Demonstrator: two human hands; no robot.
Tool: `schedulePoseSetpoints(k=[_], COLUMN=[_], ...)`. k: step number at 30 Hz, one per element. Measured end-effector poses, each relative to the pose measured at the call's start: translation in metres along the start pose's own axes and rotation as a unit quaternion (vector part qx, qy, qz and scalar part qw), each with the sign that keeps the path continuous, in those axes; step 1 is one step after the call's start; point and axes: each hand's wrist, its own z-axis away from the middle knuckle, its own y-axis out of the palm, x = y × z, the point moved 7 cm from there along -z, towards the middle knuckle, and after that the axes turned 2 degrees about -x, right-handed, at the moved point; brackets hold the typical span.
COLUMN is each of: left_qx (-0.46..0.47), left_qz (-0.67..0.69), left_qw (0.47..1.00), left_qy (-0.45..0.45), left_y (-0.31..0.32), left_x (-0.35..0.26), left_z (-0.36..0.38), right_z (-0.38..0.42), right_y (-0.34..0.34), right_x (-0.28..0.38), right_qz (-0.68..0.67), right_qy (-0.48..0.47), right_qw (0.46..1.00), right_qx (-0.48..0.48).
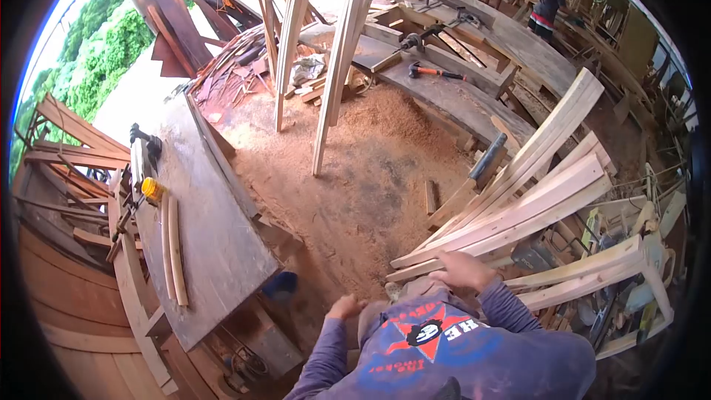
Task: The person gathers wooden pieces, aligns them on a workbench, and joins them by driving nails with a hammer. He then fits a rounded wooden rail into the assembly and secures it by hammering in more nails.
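Observation:
My left hand (pixel 346 306) is held low beside my lap, its fingers curled in and nothing visible in them. Over my right thigh lies my right hand (pixel 465 271), fingers apart and pointing left. Its fingertips are right by the lower ends of several pale sawn boards (pixel 503 225) that lean up to the right. Below that arm, a pale wooden frame piece (pixel 578 281) with a curved end lies among tools. In front of me, long wooden leg pieces (pixel 337 81) stand upright on the sawdust-covered floor (pixel 333 215).
A worn workbench (pixel 215 244) at the left bears two curved wood strips (pixel 174 252) and a yellow container (pixel 152 190). On the far bench (pixel 474 100) lie an orange-handled hammer (pixel 437 72) and a power drill (pixel 412 42). A co-worker (pixel 549 7) stands at the back right.

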Motion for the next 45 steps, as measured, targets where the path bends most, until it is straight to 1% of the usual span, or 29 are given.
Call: schedulePoseSetpoints(k=[1, 2, 3, 5, 8, 9, 14, 18, 19, 21, 22, 23, 24, 25, 26, 28, 29, 31, 32, 33, 35, 36, 37, 38, 40, 42, 43, 44, 45], left_qx=[-0.038, -0.041, -0.089, -0.16, -0.179, -0.178, -0.06, 0.002, -0.01, -0.024, -0.032, -0.059, -0.09, -0.089, -0.097, -0.144, -0.137, -0.131, -0.122, -0.118, -0.091, -0.089, -0.075, -0.061, -0.058, -0.057, -0.055, -0.039, -0.021], left_qz=[0.017, 0.02, 0.033, 0.05, 0.046, 0.046, 0.089, 0.035, 0.046, 0.039, 0.025, 0.037, 0.054, 0.018, -0.011, -0.092, -0.089, -0.098, -0.104, -0.11, -0.104, -0.108, -0.114, -0.118, -0.134, -0.165, -0.184, -0.181, -0.178], left_qw=[0.999, 0.999, 0.995, 0.985, 0.981, 0.982, 0.988, 0.986, 0.985, 0.98, 0.976, 0.976, 0.976, 0.978, 0.979, 0.959, 0.969, 0.968, 0.969, 0.967, 0.963, 0.962, 0.964, 0.966, 0.957, 0.927, 0.903, 0.886, 0.869], left_qy=[0.013, 0.01, 0.021, 0.029, 0.051, 0.053, 0.112, 0.165, 0.164, 0.192, 0.216, 0.206, 0.191, 0.188, 0.182, 0.226, 0.184, 0.191, 0.189, 0.196, 0.229, 0.233, 0.228, 0.224, 0.251, 0.333, 0.383, 0.425, 0.462], left_y=[-0.018, -0.035, -0.056, -0.095, -0.127, -0.134, -0.135, -0.173, -0.19, -0.229, -0.254, -0.276, -0.297, -0.312, -0.327, -0.346, -0.357, -0.369, -0.372, -0.372, -0.363, -0.356, -0.347, -0.337, -0.314, -0.27, -0.241, -0.223, -0.21], left_x=[-0.001, -0.003, -0.005, -0.011, -0.023, -0.027, -0.031, -0.01, 0.003, 0.017, 0.022, 0.033, 0.049, 0.061, 0.074, 0.101, 0.107, 0.106, 0.101, 0.093, 0.066, 0.05, 0.03, 0.008, -0.051, -0.088, -0.092, -0.116, -0.155], left_z=[-0.008, -0.019, -0.029, -0.044, -0.074, -0.084, -0.148, -0.186, -0.196, -0.214, -0.221, -0.232, -0.24, -0.25, -0.261, -0.287, -0.294, -0.308, -0.314, -0.32, -0.327, -0.331, -0.334, -0.332, -0.316, -0.313, -0.321, -0.293, -0.253], right_z=[-0.005, -0.013, -0.019, -0.031, -0.055, -0.063, -0.11, -0.138, -0.144, -0.154, -0.157, -0.16, -0.164, -0.161, -0.145, -0.115, -0.093, -0.041, -0.01, 0.021, 0.082, 0.115, 0.142, 0.159, 0.2, 0.226, 0.225, 0.224, 0.215], right_y=[-0.008, -0.019, -0.024, -0.029, -0.044, -0.053, -0.059, -0.07, -0.072, -0.102, -0.114, -0.122, -0.134, -0.146, -0.163, -0.189, -0.196, -0.226, -0.239, -0.252, -0.269, -0.275, -0.282, -0.288, -0.3, -0.305, -0.298, -0.292, -0.296], right_x=[-0.018, -0.034, -0.043, -0.062, -0.059, -0.047, -0.042, -0.041, -0.041, -0.008, -0.001, 0.002, 0.005, 0.004, 0.005, -0.016, -0.036, -0.038, -0.046, -0.052, -0.088, -0.109, -0.129, -0.144, -0.185, -0.267, -0.283, -0.298, -0.275], right_qz=[0.056, 0.113, 0.114, 0.135, 0.104, 0.095, 0.036, 0.039, 0.057, 0.043, -0.004, -0.063, -0.075, -0.126, -0.108, -0.08, -0.074, -0.091, 0.014, -0.006, 0.069, 0.068, 0.094, 0.095, 0.141, 0.161, 0.164, 0.168, 0.093], right_qy=[0.037, 0.071, 0.067, 0.114, 0.122, 0.12, 0.15, 0.222, 0.217, 0.237, 0.211, 0.236, 0.184, 0.201, 0.239, 0.3, 0.327, 0.443, 0.448, 0.503, 0.499, 0.512, 0.549, 0.55, 0.579, 0.56, 0.549, 0.538, 0.484], right_qw=[0.998, 0.991, 0.991, 0.984, 0.987, 0.988, 0.988, 0.973, 0.972, 0.97, 0.97, 0.966, 0.968, 0.96, 0.948, 0.92, 0.9, 0.851, 0.824, 0.782, 0.732, 0.686, 0.646, 0.644, 0.594, 0.6, 0.609, 0.619, 0.63], right_qx=[-0.011, -0.025, -0.024, -0.001, -0.008, -0.014, -0.019, -0.055, -0.064, -0.03, -0.118, -0.082, -0.15, -0.15, -0.178, -0.241, -0.281, -0.267, -0.347, -0.368, -0.458, -0.512, -0.522, -0.523, -0.54, -0.549, -0.548, -0.547, -0.6])
